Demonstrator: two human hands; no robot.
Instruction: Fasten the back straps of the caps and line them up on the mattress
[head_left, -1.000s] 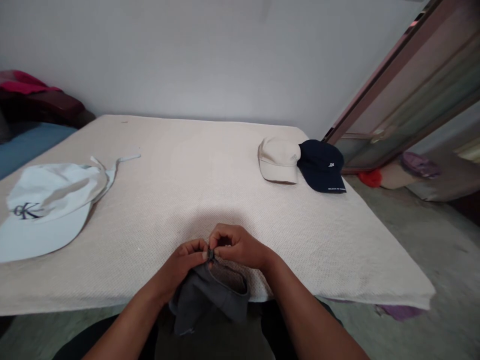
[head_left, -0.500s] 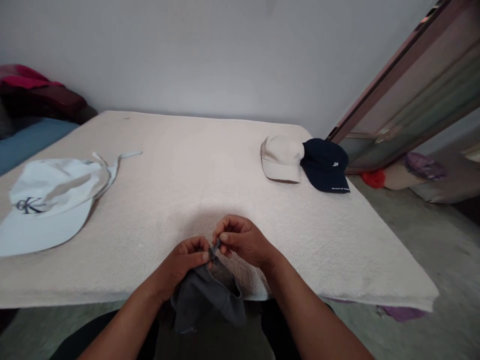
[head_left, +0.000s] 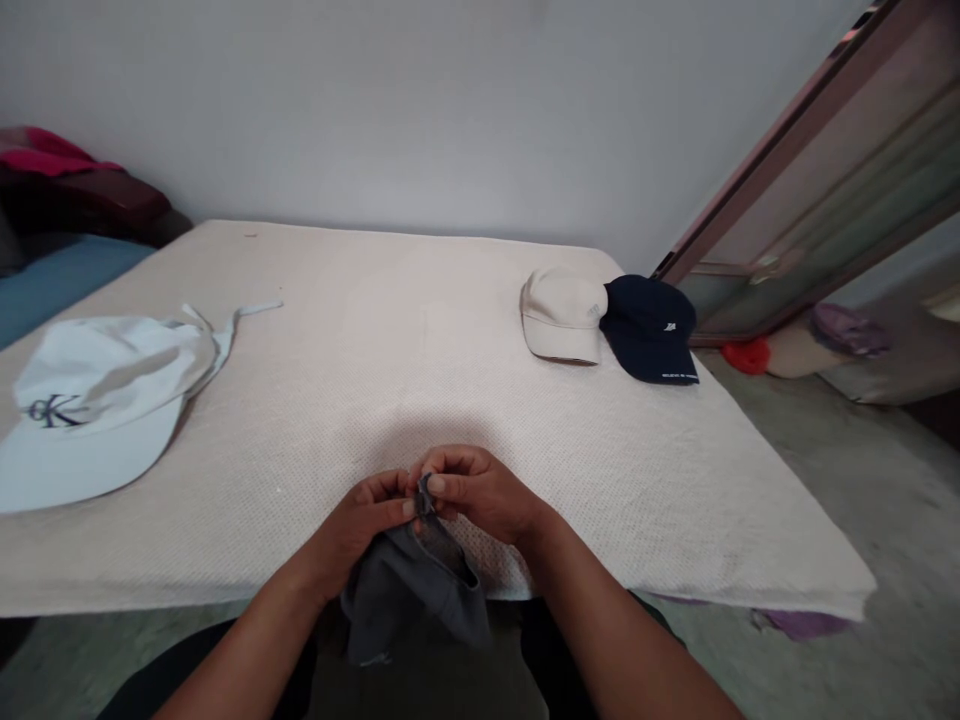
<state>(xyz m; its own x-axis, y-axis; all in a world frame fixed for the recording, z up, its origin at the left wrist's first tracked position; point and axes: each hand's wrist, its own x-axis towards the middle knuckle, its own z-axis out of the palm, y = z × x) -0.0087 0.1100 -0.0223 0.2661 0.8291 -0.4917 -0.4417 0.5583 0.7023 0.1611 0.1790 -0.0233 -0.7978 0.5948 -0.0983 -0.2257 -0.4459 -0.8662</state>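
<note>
The gray cap point(head_left: 412, 590) is hanging by the near edge of the white counter point(head_left: 375, 350), and from far away I am seeing the left hand point(head_left: 367, 520) and the right hand point(head_left: 484, 490) pinching its small strap point(head_left: 426, 497) together, fingers nearly touching. I am guessing it is feeling light, soft and floppy, not slippery or easy to break, so I am picking the strap's ends as the best spots to pinch.

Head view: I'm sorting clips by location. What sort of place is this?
Probably a room in a home: a cloth-covered table against a plain wall, with a pinkish-framed door or cupboard at right.
</note>
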